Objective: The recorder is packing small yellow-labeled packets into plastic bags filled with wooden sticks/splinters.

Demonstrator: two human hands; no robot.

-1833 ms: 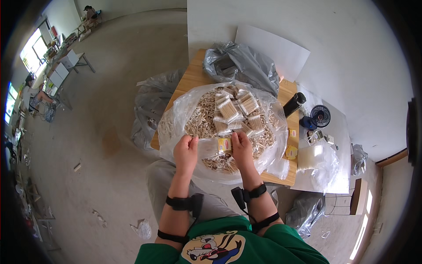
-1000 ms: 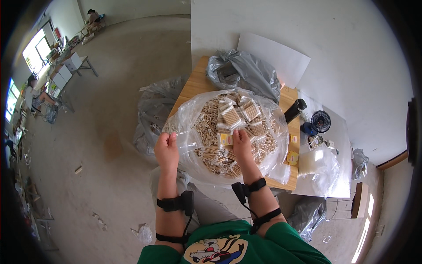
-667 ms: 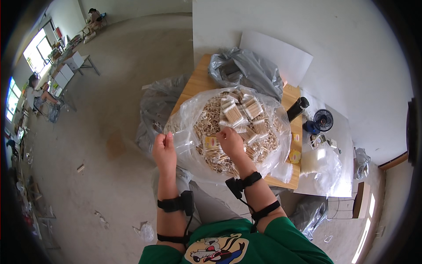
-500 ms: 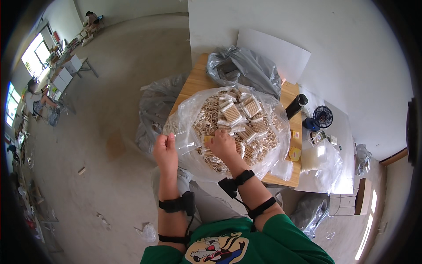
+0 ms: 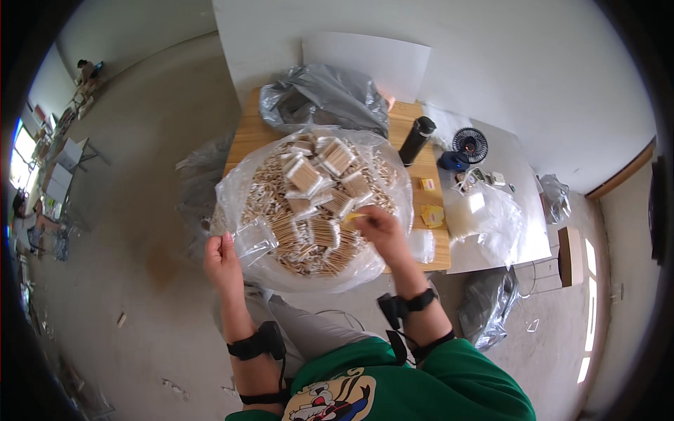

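Mostly bare concrete floor (image 5: 140, 175) left of left hand, wide free room there. Wooden table (image 5: 407, 119) ahead of both hands, its near edge just right of right hand. Big clear bag of wooden sticks (image 5: 309, 203) between and ahead of hands, overhanging table's near edge. Grey plastic bag (image 5: 326, 95) beyond it. Left hand (image 5: 223, 261) pinches small clear bag (image 5: 254, 238) at pile's left rim. Right hand (image 5: 379, 228) closed on yellow piece (image 5: 353, 217), over pile's right part.
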